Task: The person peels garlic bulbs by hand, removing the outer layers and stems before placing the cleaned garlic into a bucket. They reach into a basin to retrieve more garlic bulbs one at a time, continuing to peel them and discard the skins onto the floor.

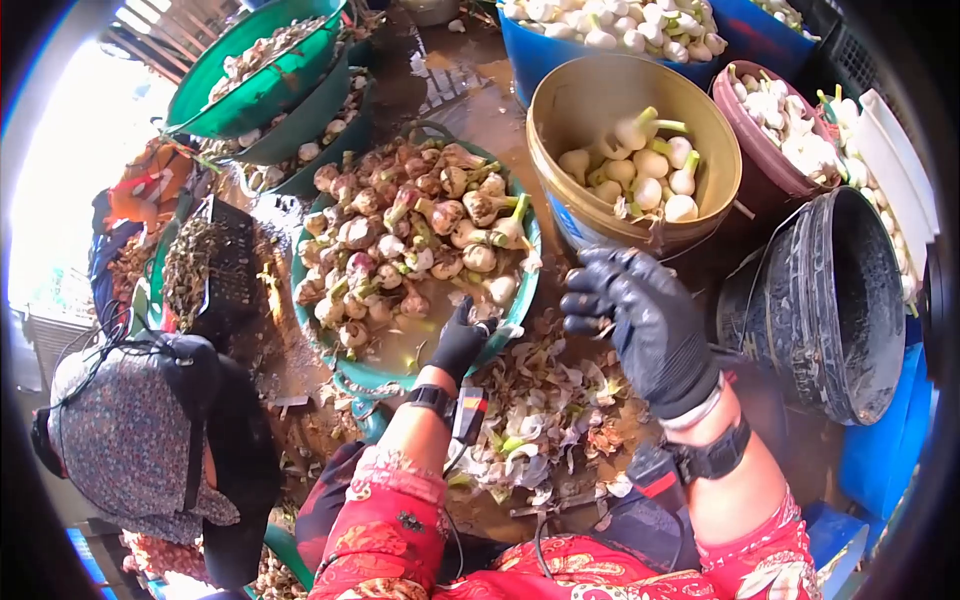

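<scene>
My left hand (463, 338), in a black glove, reaches over the near right rim of a green basin (532, 235), its fingers at the bulbs. The basin holds unpeeled garlic bulbs (400, 240) with brown and purplish skins. Whether those fingers grip a bulb is too small to tell. My right hand (640, 325), also gloved in black, hangs in the air below a tan bucket (560, 110), its fingers curled and slightly apart, with nothing visible in them. Inside the bucket lie peeled white bulbs (648, 165). Loose peelings (540, 410) cover the ground between my arms.
A co-worker in a patterned head covering (130, 430) sits at the lower left. Stacked green basins (290, 100) stand upper left. Blue tubs (530, 50) and a pink bucket (725, 100) of white bulbs stand upper right. Black buckets (800, 300) lie tilted at the right.
</scene>
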Demonstrator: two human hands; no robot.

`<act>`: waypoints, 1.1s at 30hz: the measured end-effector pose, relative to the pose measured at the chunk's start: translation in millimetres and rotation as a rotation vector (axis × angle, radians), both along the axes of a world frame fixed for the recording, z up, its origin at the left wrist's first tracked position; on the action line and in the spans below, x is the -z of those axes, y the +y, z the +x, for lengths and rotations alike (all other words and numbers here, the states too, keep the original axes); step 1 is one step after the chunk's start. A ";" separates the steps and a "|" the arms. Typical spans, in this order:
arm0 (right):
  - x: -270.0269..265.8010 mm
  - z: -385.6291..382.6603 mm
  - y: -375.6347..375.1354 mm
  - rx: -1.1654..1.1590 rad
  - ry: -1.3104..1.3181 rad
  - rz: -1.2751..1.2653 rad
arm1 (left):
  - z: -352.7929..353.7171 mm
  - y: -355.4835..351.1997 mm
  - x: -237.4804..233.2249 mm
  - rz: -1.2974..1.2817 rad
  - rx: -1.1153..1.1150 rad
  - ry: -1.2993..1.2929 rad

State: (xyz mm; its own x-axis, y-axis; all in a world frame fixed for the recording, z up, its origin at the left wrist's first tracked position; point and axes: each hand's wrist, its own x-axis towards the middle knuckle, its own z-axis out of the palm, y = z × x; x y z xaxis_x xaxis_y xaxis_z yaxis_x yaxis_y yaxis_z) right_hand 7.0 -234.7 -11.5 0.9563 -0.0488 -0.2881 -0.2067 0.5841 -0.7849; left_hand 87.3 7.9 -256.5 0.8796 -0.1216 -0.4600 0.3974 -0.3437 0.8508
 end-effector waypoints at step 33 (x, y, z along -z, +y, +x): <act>19.3 -18.5 90.6 -0.311 -0.442 -1.104 | -91.5 18.7 -233.1 -0.326 -0.049 -0.194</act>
